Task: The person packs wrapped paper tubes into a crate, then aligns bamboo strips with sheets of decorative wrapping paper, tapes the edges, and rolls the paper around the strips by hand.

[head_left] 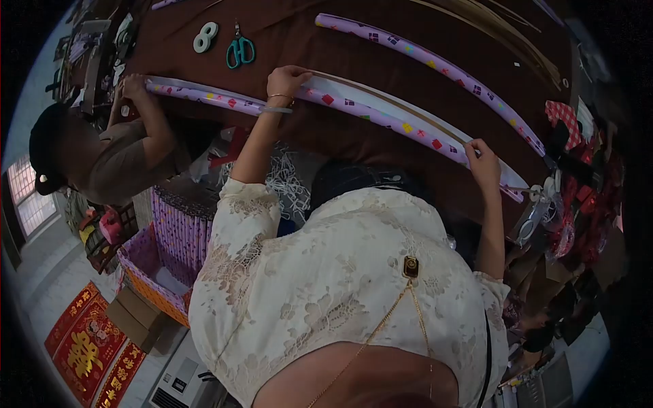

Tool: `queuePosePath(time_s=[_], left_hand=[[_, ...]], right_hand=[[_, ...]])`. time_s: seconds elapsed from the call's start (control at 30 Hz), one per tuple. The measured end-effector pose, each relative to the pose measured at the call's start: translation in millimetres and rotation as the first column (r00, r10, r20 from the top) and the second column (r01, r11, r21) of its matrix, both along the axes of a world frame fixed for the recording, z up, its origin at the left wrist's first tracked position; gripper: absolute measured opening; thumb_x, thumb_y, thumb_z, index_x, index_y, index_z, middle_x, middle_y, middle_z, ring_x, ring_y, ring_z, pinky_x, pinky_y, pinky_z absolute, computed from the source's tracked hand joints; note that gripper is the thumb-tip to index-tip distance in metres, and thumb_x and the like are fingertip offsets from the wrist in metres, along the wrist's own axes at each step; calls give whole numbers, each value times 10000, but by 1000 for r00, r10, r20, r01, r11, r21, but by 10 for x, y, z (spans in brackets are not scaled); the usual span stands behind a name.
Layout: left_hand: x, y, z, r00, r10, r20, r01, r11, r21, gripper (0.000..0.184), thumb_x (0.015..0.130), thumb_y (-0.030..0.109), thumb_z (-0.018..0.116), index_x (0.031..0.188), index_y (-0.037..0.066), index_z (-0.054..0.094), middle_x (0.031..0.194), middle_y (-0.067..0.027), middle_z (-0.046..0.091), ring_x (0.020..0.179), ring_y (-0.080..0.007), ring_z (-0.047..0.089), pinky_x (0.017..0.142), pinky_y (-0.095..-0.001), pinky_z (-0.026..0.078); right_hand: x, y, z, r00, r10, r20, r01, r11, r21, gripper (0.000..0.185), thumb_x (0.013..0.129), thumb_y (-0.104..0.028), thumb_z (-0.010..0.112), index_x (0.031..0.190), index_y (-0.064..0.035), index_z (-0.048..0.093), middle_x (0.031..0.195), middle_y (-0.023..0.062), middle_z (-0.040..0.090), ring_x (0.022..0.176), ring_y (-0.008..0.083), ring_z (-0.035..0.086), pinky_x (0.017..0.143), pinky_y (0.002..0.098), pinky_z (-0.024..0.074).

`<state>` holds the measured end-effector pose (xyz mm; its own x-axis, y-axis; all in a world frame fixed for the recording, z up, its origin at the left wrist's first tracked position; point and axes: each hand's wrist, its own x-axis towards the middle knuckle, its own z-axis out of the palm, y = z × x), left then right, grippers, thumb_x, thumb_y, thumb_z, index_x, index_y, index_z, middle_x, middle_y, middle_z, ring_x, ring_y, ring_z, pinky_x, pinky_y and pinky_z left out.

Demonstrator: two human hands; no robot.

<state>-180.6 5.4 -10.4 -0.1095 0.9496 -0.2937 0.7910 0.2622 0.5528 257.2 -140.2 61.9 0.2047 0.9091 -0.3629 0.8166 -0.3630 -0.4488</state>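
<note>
A long purple paper [408, 127] with a bright printed pattern and a white inner side lies across the table before me, its near edge rolled or folded over. Along its far edge runs a thin tan strip [398, 103], flat and slightly curved in this view. My left hand [287, 81], wearing bracelets at the wrist, is closed at the strip's left end. At its right end, my right hand [481, 162] pinches the strip and paper edge. Fingertip contact is too small to make out fully.
Farther back lies a finished-looking purple roll [435, 64]. Teal-handled scissors [240, 52] and white tape rolls [205, 37] rest on the brown tablecloth [286, 34]. At left, another person [129, 149] holds a similar purple piece [204, 95]. A basket [153, 272] holds purple rolls.
</note>
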Motion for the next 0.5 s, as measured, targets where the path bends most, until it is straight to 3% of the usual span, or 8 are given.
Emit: queuePosePath(time_s=[0.1, 0.27, 0.4, 0.47, 0.5], left_hand=[[-6, 10, 13, 999, -40, 16, 40, 999, 4, 280, 701, 360, 690, 860, 130, 707, 783, -99, 665, 751, -238, 647, 703, -340, 505], [-47, -6, 151, 995, -57, 77, 60, 997, -39, 297, 702, 343, 692, 855, 89, 702, 752, -109, 661, 706, -197, 647, 668, -314, 501], [-143, -23, 151, 952, -49, 304, 66, 997, -45, 302, 681, 318, 724, 846, 67, 703, 757, -102, 669, 711, -194, 645, 662, -295, 491], [-162, -5, 207, 926, -25, 376, 60, 995, -84, 305, 672, 311, 738, 845, 62, 704, 764, -100, 672, 716, -199, 644, 666, -289, 488], [-172, 13, 215, 944, -49, 326, 95, 987, -126, 302, 676, 313, 737, 862, 76, 705, 789, -98, 674, 736, -208, 644, 684, -287, 487]], right_hand=[[26, 35, 6, 999, 2, 37, 1, 998, -70, 250, 835, -333, 517, 899, -103, 590, 809, 128, 627, 773, 287, 609, 654, 353, 448], [120, -25, 51, 987, -22, -161, 22, 1000, -1, 191, 828, -239, 554, 925, -78, 592, 829, 65, 611, 748, 200, 595, 643, 309, 438], [114, -60, 224, 934, -82, -349, 62, 996, -68, 174, 809, -171, 597, 952, -72, 598, 842, 27, 592, 763, 157, 577, 643, 262, 421], [109, -91, 247, 905, 96, -414, -44, 990, 132, 200, 794, -138, 625, 983, -74, 601, 870, 23, 583, 814, 149, 576, 668, 228, 412], [110, -98, 248, 906, 94, -413, -43, 990, 131, 200, 794, -138, 625, 983, -74, 601, 870, 23, 583, 814, 149, 576, 668, 228, 412]])
